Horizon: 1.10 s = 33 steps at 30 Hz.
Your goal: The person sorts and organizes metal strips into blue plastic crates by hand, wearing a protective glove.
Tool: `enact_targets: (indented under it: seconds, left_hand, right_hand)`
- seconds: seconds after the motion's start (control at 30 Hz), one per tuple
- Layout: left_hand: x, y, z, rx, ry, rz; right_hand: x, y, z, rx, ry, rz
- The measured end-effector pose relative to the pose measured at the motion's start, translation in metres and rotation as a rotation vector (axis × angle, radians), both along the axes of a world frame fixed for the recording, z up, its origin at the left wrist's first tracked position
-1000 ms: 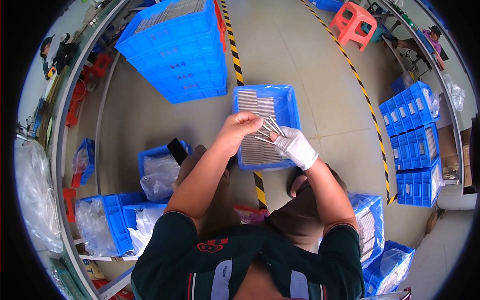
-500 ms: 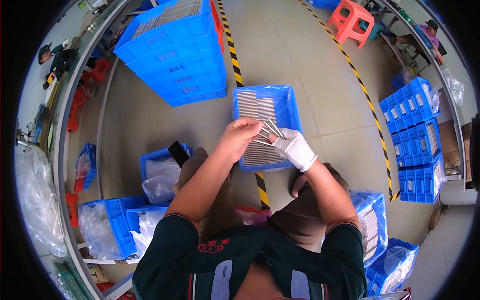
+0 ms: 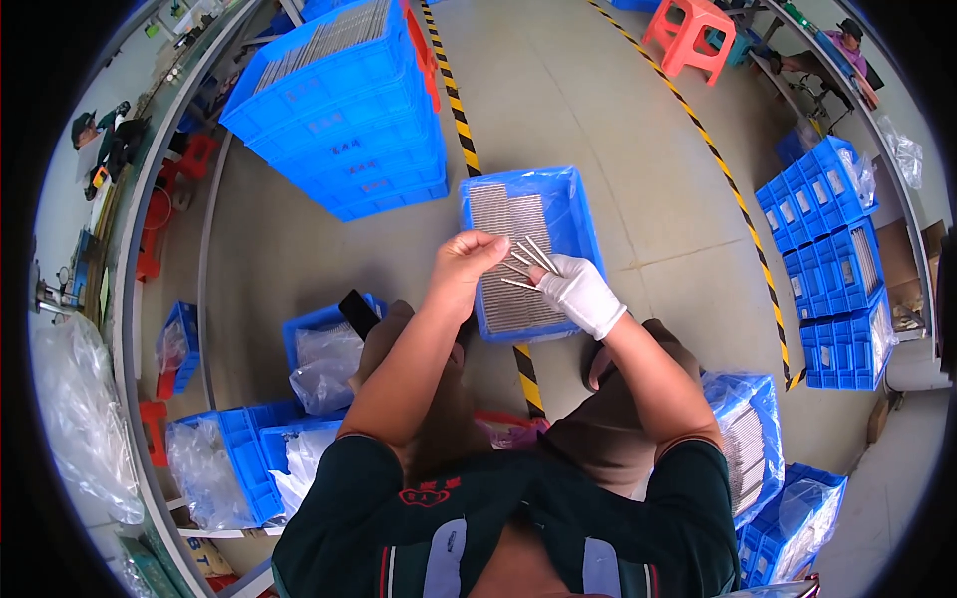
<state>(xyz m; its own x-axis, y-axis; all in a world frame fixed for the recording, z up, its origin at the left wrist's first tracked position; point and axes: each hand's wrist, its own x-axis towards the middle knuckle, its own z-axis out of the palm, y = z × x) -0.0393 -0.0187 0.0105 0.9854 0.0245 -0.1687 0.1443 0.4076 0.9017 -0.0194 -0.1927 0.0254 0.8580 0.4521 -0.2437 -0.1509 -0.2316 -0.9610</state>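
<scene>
My right hand (image 3: 583, 296), in a white glove, holds several thin metal rods (image 3: 522, 263) spread like a fan, their free ends toward my left. Close to those ends is my bare left hand (image 3: 469, 263), thumb and fingertips pressed together. Whether a rod sits in that pinch is too small to tell. Both hands are over a blue crate (image 3: 590, 224) lined with clear plastic film. In it, similar metal rods (image 3: 513, 299) lie stacked in neat side-by-side rows, partly hidden by my hands.
Stacked blue crates (image 3: 339, 149) stand ahead on the left, with rods in the top one. More crates (image 3: 822, 269) are stacked at the right. Beside my legs sit film-covered crates (image 3: 743, 439). A black phone (image 3: 358, 312) lies by my left knee. A red stool (image 3: 690, 40) stands far off.
My left hand has drawn slightly back from the rods. The fan in my right hand now shows more plainly. The whole view has shifted a little.
</scene>
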Motion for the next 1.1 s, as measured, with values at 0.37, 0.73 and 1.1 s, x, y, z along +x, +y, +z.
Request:
enact_targets:
  seconds: [0.37, 0.73, 1.1]
  left_hand:
    - [0.003, 0.004, -0.002, -0.068, 0.047, -0.096]
    - [0.003, 0.010, 0.007, -0.007, 0.061, -0.023]
    - [0.004, 0.013, 0.005, 0.076, 0.019, -0.193]
  right_hand:
    - [0.001, 0.000, -0.001, 0.001, 0.164, 0.090]
    - [-0.001, 0.002, 0.000, 0.083, 0.299, 0.148]
    - [-0.003, 0.004, -0.006, 0.102, 0.279, 0.187]
